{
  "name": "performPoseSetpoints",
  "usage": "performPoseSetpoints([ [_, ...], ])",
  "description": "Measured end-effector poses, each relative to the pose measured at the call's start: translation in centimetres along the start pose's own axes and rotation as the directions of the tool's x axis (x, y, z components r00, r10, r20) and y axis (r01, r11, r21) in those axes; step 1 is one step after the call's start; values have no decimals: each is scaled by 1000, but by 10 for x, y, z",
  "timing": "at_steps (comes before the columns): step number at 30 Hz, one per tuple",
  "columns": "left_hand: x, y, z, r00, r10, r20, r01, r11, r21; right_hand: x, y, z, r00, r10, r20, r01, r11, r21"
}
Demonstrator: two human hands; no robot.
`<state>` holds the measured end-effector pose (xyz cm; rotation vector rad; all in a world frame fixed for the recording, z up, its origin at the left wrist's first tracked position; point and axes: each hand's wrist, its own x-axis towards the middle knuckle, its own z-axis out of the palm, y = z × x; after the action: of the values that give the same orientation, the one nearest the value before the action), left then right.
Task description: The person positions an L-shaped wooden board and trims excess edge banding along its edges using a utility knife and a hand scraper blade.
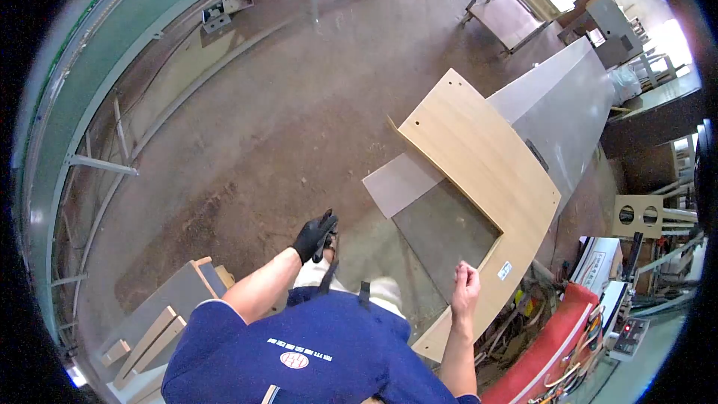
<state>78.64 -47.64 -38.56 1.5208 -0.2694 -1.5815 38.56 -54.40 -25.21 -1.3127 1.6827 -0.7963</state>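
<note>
My left hand [315, 238], in a black glove, is in front of my lap with its fingers curled. A narrow strip shows beside those fingers, but I cannot make out what it is. My bare right hand [465, 288] is closed, thumb and fingers pressed together, by the inner edge of a large wood-coloured panel [490, 157]. Whatever it may hold is too small to see. The panel has a curved outer side, a cut-out inner side, several small drilled holes and a white label [505, 270]. A grey surface [449, 224] shows inside the cut-out.
Cut wooden strips [153, 337] lie on a grey board at the lower left. To the right are a red cover [553, 344], tangled cables and a control box [630, 337]. A long grey bench [572, 112] stretches away behind the panel; a worktable [516, 11] stands farther back.
</note>
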Motion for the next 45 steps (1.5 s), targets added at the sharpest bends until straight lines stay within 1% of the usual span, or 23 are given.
performPoseSetpoints([
  [2,22,17,-5,999,22,36,-25,995,95,26,-2,2,1000,10,-1,-10,999,-53],
  [3,26,36,-1,998,66,17,-68,977,204,39,-4,3,1000,-4,0,4,998,-69],
  [6,48,82,7,999,1,46,-14,959,283,92,-24,12,998,-67,6,67,994,-83],
  [8,62,96,16,1000,-1,9,-1,979,206,135,-33,15,992,-127,22,129,982,-140],
  [10,84,108,23,1000,-26,-14,27,991,135,183,-57,29,972,-237,-1,227,934,-276],
  [11,88,118,32,998,-40,-48,45,993,108,207,-77,37,988,-154,29,157,971,-181],
  [14,112,150,57,988,-74,-134,74,997,-11,305,-60,56,909,-409,82,402,808,-431],
  [17,148,153,79,980,-145,-133,114,970,-215,393,-66,83,832,-535,148,534,697,-479],
  [20,164,169,102,993,-104,-50,106,993,53,456,-65,110,797,-574,188,566,604,-561],
  [21,169,169,102,986,-168,7,168,986,9,471,-72,118,784,-587,200,576,569,-587],
  [24,196,173,93,949,-297,-105,309,943,127,487,-95,141,812,-530,243,537,519,-664],
  [25,206,167,91,949,-286,-134,293,955,38,488,-95,147,832,-500,242,513,525,-679],
  [26,211,171,93,956,-282,-83,274,957,-94,488,-95,153,840,-497,218,486,512,-708],
  [28,212,183,112,967,-253,2,235,894,-382,491,-97,159,844,-499,197,452,462,-763],
  [29,216,188,117,924,-372,86,366,796,-482,493,-98,160,846,-496,196,445,455,-771],
  [30,226,186,121,885,-414,213,448,633,-632,494,-98,162,854,-485,188,430,457,-778],
  [32,226,197,140,891,-411,195,440,671,-596,496,-98,164,865,-472,169,406,462,-789],
  [33,234,179,141,883,-385,268,460,595,-659,498,-98,165,873,-462,156,384,455,-803],
  [36,227,195,143,889,-346,300,450,535,-715,507,-96,170,885,-449,126,345,448,-825],
  [37,218,208,147,898,-393,197,402,552,-731,508,-94,169,884,-450,124,346,452,-822],
  [40,211,174,151,881,-431,197,423,526,-738,508,-97,170,870,-478,124,361,444,-820],
  [41,208,170,151,885,-408,224,430,531,-730,507,-99,171,862,-491,125,369,439,-819],
  [45,208,171,159,826,-527,202,495,506,-706,509,-97,172,854,-500,145,381,409,-829],
])
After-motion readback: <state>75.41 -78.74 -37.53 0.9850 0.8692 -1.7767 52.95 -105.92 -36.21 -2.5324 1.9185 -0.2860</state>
